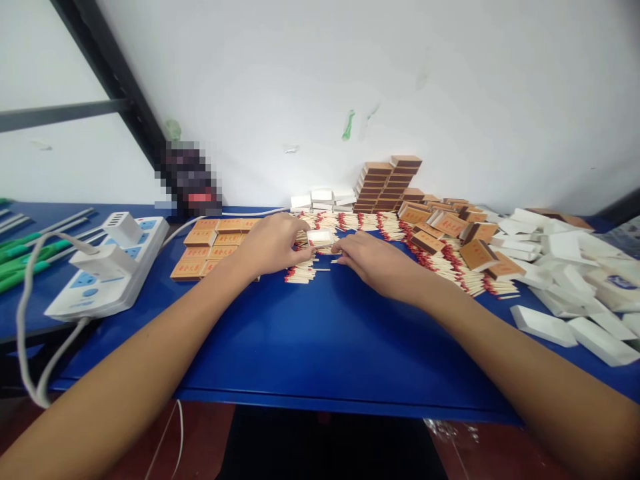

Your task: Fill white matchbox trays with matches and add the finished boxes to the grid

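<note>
I log the left hand [277, 241] pinching a white matchbox tray [320, 238], presumably to steady it near loose matches [300, 273]; right hand [369, 260] narrow-gripped, holding what, I cannot tell.

Red-tipped cream matches [300, 273], white tray [321, 243]

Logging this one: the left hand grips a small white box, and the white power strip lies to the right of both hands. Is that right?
Not quite: the head view shows the white power strip to the left of both hands. The left hand does grip a small white box.
</note>
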`<state>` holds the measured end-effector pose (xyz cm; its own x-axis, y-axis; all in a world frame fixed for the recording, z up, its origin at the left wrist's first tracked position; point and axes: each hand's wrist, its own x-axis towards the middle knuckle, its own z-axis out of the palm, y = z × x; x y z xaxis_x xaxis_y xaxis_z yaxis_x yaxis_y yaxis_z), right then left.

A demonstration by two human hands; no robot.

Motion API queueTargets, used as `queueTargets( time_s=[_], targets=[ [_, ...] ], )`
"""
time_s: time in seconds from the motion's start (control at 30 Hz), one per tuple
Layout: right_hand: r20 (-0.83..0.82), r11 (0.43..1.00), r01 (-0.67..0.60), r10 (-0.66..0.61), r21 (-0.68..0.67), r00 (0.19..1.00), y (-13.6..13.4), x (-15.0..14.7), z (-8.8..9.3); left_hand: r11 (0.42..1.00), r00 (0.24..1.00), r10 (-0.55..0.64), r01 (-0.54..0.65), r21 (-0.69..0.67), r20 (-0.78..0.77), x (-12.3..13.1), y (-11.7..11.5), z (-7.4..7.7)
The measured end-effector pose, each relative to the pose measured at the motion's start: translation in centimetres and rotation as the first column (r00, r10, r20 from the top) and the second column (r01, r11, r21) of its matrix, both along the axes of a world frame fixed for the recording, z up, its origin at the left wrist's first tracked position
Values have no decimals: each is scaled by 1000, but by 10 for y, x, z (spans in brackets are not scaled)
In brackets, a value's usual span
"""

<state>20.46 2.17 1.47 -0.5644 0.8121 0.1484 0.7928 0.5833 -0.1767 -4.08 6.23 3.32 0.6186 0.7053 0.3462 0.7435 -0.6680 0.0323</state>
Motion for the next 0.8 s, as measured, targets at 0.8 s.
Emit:
queueTargets(
  time_s=[0.8],
  targets=[
    [-773,973,82,-220,-214,595,-1,-17,3,995,997,-68,70,-65,27,13,-17,0]
  ],
)
